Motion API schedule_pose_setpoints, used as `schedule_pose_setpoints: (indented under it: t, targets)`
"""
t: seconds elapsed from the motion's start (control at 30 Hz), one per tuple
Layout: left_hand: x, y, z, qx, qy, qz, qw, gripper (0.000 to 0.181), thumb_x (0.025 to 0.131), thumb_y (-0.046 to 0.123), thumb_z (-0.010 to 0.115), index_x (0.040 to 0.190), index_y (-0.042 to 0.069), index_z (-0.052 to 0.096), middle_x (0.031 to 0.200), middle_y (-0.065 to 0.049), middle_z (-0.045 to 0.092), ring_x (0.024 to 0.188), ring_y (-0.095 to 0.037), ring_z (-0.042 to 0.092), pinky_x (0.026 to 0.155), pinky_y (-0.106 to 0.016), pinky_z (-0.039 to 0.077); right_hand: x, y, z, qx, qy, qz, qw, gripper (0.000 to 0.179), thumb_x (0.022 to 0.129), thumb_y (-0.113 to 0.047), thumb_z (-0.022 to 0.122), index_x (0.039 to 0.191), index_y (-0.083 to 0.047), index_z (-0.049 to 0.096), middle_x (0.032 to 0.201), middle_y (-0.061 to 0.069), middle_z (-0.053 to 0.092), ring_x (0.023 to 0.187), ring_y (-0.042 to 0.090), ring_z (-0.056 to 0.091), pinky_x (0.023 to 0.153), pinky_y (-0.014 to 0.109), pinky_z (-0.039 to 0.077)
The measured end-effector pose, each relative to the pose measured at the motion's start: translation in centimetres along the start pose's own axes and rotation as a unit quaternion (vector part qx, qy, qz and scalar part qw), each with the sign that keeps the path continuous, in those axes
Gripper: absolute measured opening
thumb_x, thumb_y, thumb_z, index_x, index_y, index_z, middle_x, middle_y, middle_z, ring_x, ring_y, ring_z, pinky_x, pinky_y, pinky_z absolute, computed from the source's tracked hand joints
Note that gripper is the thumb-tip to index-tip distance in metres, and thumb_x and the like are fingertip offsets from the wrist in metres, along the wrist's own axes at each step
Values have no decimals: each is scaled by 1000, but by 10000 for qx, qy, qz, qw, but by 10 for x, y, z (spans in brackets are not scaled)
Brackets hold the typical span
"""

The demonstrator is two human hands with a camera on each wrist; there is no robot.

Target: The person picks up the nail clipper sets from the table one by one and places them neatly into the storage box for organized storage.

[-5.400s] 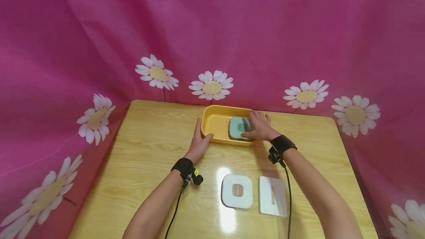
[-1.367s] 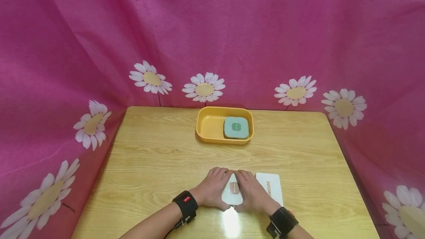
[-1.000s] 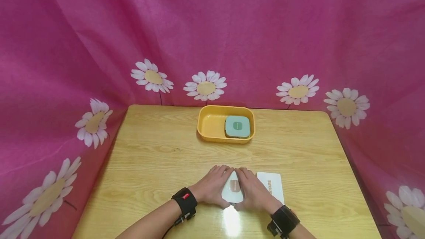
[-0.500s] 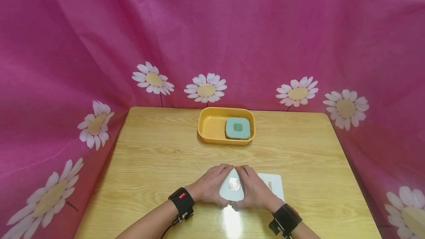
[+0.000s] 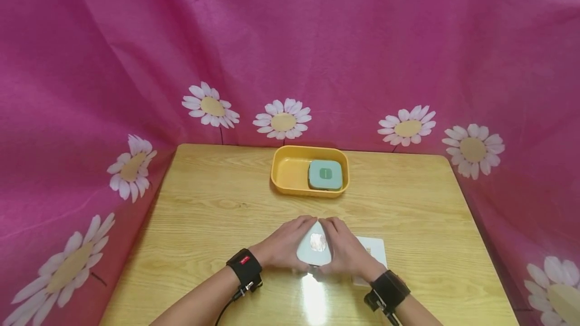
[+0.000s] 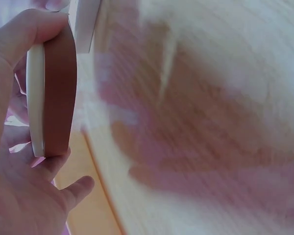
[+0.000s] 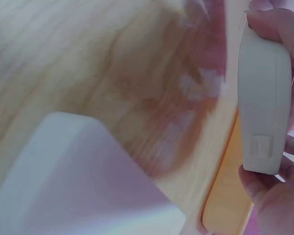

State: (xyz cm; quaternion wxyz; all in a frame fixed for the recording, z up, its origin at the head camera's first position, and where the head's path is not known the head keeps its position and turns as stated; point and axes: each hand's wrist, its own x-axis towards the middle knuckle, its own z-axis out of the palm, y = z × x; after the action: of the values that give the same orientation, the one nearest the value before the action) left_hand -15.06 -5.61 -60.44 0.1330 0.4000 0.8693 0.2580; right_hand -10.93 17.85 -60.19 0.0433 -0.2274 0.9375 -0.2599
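Note:
A small white case (image 5: 311, 253) with rounded corners and a shiny square label is held between both hands just above the table. My left hand (image 5: 283, 246) grips one side of it, thumb at the near end and fingers at the far corner. My right hand (image 5: 348, 250) grips the opposite side in the same way. In the left wrist view, the case's side (image 6: 60, 93) is brown under a pale lid. The right wrist view shows a cream side (image 7: 262, 88) with a small raised tab. The case looks closed.
A yellow tray (image 5: 290, 190) stands at the back of the wooden table (image 5: 204, 205), with a green case (image 5: 333, 182) in its right half. Partly behind my right hand lies a flat white box (image 5: 373, 248) with lettering. A pink flowered curtain (image 5: 340, 54) surrounds the table.
Earlier, my right hand was on the green case in the tray, my left at its rim, and the white case lay flat. Both hands now hold the white case, lately raised slightly forward.

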Motion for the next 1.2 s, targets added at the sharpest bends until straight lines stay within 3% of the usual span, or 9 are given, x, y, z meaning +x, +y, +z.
schedule_pose_setpoints:
  t: [0.4,0.53,0.77,0.9,1.03,1.2]
  targets:
    - [5,0,-19,-446,264,-171,9985,121,78,54,89,168,12,21,168,-6,32,146,-22,42,120,-43,38,6,5,-11,391,468,227,9979,125,59,-62,96,156,-3,43,143,10,49,124,23,53,101,46,54]
    - [5,-3,-21,-474,341,-144,9982,119,78,52,89,168,14,21,168,-5,32,146,-20,43,120,-42,38,10,4,-13,363,531,196,9977,123,57,-52,99,155,-2,44,142,12,50,123,25,53,101,47,54]
    - [5,-5,-23,-605,438,-148,9971,120,79,51,89,169,15,18,170,-9,29,151,-23,37,122,-46,35,14,5,-14,383,524,268,9975,125,58,-59,98,156,-5,43,140,9,50,119,21,52,98,45,54]
    - [5,-8,-26,-792,589,-233,9948,121,78,50,90,169,13,18,170,-11,29,155,-25,32,123,-49,33,17,6,-16,527,602,389,9960,124,57,-53,99,156,-5,43,139,10,50,119,22,52,98,46,54]
    - [5,-14,-30,-1155,731,-487,9894,123,79,54,88,169,15,15,175,-7,17,161,-23,16,125,-53,25,20,8,-20,595,638,496,9950,122,57,-48,100,156,-6,42,140,11,50,120,25,53,100,48,53]
    - [9,-26,-40,-1696,1330,-967,9717,101,95,50,70,170,19,10,177,-1,4,162,-18,1,127,-56,17,22,14,-27,699,789,621,9925,121,56,-45,101,154,-3,43,141,14,50,123,28,53,104,51,51]
